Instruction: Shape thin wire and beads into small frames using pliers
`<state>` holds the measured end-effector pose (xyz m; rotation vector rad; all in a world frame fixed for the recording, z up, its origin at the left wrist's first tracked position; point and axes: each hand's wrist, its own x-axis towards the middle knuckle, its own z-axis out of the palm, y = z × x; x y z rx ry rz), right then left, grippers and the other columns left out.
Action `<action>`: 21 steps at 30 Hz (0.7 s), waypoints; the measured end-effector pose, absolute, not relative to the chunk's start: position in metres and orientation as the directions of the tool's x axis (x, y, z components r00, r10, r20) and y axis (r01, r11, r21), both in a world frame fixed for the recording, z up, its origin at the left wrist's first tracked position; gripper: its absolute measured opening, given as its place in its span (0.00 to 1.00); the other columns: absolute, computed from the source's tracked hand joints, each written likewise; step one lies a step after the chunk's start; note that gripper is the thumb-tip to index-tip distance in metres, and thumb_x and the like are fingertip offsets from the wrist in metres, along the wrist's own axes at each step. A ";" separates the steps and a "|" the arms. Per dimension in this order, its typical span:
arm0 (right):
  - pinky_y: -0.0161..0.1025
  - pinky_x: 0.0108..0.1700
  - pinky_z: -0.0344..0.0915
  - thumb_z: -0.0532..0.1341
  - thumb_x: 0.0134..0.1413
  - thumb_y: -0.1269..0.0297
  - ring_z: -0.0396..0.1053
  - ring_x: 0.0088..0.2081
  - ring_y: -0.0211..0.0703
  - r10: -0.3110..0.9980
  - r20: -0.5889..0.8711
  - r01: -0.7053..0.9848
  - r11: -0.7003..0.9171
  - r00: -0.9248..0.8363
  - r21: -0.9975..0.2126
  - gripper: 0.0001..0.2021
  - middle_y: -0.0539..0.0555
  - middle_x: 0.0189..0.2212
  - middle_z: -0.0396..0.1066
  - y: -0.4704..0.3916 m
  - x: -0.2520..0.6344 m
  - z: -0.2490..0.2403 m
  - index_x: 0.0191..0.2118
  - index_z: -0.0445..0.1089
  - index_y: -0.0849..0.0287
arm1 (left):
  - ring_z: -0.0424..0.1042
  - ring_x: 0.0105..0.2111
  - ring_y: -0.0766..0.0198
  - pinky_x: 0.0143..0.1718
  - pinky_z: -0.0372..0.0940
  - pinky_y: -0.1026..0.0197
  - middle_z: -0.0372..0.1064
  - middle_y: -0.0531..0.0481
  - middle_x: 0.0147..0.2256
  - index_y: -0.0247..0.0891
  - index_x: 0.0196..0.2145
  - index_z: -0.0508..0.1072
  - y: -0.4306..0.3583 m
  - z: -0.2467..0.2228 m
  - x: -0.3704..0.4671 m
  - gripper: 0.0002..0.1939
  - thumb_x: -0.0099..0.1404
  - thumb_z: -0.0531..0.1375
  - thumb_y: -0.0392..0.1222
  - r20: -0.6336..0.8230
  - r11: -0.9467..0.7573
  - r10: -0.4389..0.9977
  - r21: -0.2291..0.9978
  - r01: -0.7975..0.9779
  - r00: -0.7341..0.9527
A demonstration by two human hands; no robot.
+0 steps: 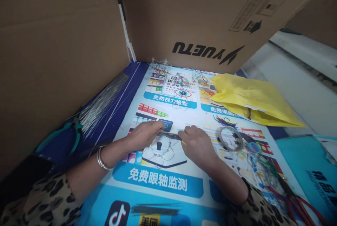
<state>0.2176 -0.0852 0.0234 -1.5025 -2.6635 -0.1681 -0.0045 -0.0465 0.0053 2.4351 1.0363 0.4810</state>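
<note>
Near the middle of the printed poster, my left hand (146, 134) is closed in a pinch on a thin wire with small beads (166, 153). Its loops hang below the fingers over the poster. My right hand (197, 146) is wrapped round small pliers (171, 136) with a bit of yellow handle showing. The plier jaws point left and meet the wire at my left fingertips. The exact grip of the jaws is too small to make out.
Cardboard walls (168, 15) stand behind and at the left. A bundle of straight wires (102, 101) and teal-handled pliers (76, 136) lie left. At right are a tape roll (219, 138), a yellow bag (252, 96) and red-handled pliers (297, 203). Tangled wire pieces (181, 80) lie at the back.
</note>
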 end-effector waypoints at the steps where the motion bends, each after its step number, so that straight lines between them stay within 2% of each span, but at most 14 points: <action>1: 0.38 0.32 0.47 0.55 0.51 0.72 0.58 0.33 0.41 0.849 0.120 0.858 0.511 -0.514 0.056 0.06 0.53 0.29 0.66 -0.085 0.218 0.024 0.31 0.69 0.57 | 0.63 0.26 0.67 0.27 0.55 0.66 0.64 0.53 0.27 0.38 0.34 0.61 -0.046 0.005 -0.005 0.08 0.67 0.45 0.37 0.143 -0.622 0.739 0.523 0.584 0.659; 5: 0.38 0.32 0.47 0.55 0.52 0.72 0.59 0.33 0.41 0.853 0.116 0.861 0.506 -0.509 0.054 0.06 0.53 0.28 0.66 -0.085 0.218 0.024 0.31 0.69 0.57 | 0.64 0.26 0.66 0.27 0.55 0.65 0.64 0.53 0.27 0.38 0.34 0.61 -0.046 0.005 -0.004 0.07 0.66 0.45 0.36 0.147 -0.631 0.733 0.512 0.583 0.664; 11: 0.37 0.34 0.49 0.56 0.51 0.71 0.59 0.35 0.41 0.864 0.102 0.869 0.494 -0.494 0.026 0.06 0.53 0.30 0.66 -0.084 0.222 0.023 0.33 0.69 0.57 | 0.66 0.27 0.65 0.27 0.56 0.65 0.66 0.52 0.27 0.38 0.34 0.61 -0.047 0.007 -0.004 0.07 0.67 0.46 0.39 0.109 -0.552 0.780 0.582 0.596 0.616; 21: 0.39 0.36 0.48 0.56 0.50 0.72 0.58 0.35 0.42 0.859 0.080 0.863 0.505 -0.506 0.030 0.07 0.54 0.30 0.66 -0.085 0.223 0.028 0.33 0.69 0.57 | 0.66 0.29 0.66 0.30 0.58 0.64 0.66 0.52 0.29 0.38 0.35 0.62 -0.047 0.006 -0.005 0.09 0.69 0.45 0.41 0.112 -0.553 0.768 0.612 0.565 0.631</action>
